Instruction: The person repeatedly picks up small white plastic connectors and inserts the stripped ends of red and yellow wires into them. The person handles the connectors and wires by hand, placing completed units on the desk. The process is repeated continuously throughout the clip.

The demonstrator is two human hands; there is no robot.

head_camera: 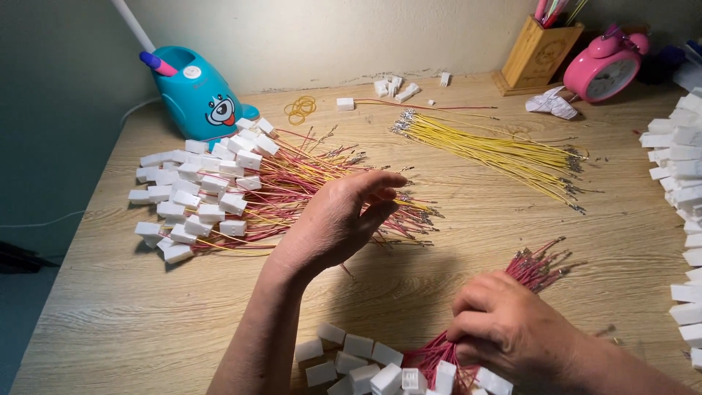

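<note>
Nearest, the right hand (512,329) rests knuckles-up on a bundle of thin red wires (537,267), its fingers curled down and closed over the bundle's middle; the metal-tipped wire ends fan out beyond the fingertips, and small white rectangular plastic connector blocks (365,362) fitted to the other ends lie in a cluster at the front edge of the light wooden tabletop (110,314).

A little farther in, the left hand (340,219) is held above the table, fingers straight and pressed close together, thumb alongside. Whether it grips a wire cannot be told. It hovers over the crimped ends of a large heap of red and yellow wires (292,183), whose own white connector blocks (194,197) pile up on the left.

Beyond that lies a loose sheaf of yellow wires with metal terminals (490,150), running diagonally. Along the right edge sits a stack of more white plastic housings (684,175).

At the back, against the wall, stand a teal animal-shaped desk lamp base (197,91), some yellow rubber bands (301,108), a few stray white blocks (395,86), a wooden pen holder (537,55) and a pink round alarm clock (603,69).
</note>
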